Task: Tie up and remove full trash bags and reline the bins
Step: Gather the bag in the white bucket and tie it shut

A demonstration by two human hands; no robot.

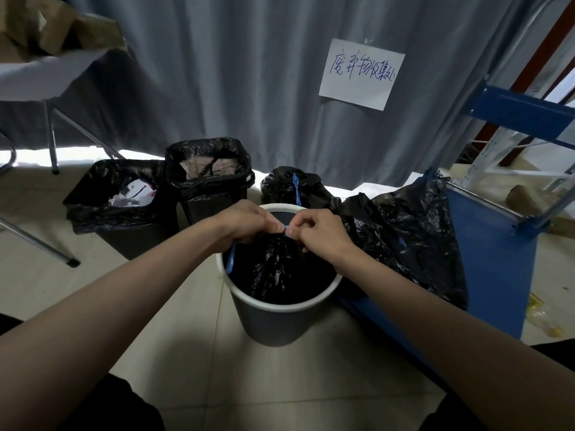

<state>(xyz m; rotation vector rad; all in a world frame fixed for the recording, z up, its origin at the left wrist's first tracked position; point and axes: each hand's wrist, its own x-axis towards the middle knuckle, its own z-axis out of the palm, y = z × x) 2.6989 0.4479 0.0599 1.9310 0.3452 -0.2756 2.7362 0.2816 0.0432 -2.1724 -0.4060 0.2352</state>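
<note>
- Black trash bag (277, 269) sits inside a round dark bin with a white rim (280, 306), on the tiled floor (193, 362) in front of the person; its neck is gathered up above the bin mouth.
- Left hand (245, 223) and right hand (317, 230) meet over that neck, each grip curled tight and pinching the blue drawstring (285, 228) between thumb and finger; a loop of the same string (231, 258) hangs below the left hand.
- Behind, two black square bins stand side by side, both lined with black bags: the left bin (121, 209) shows white papers inside, the taller one (208, 178) holds dark clutter.
- One tied black bag with a blue string (294, 188) sits on the floor just beyond the round bin.
- Another black bag (410, 241) drapes over a blue bin (494, 269) at the right.
- White paper sign (362, 74) is taped to the grey curtain (233, 73), handwritten in Chinese characters; I cannot read them surely.
- Blue metal shelving (525, 115) stands at the far right.
</note>
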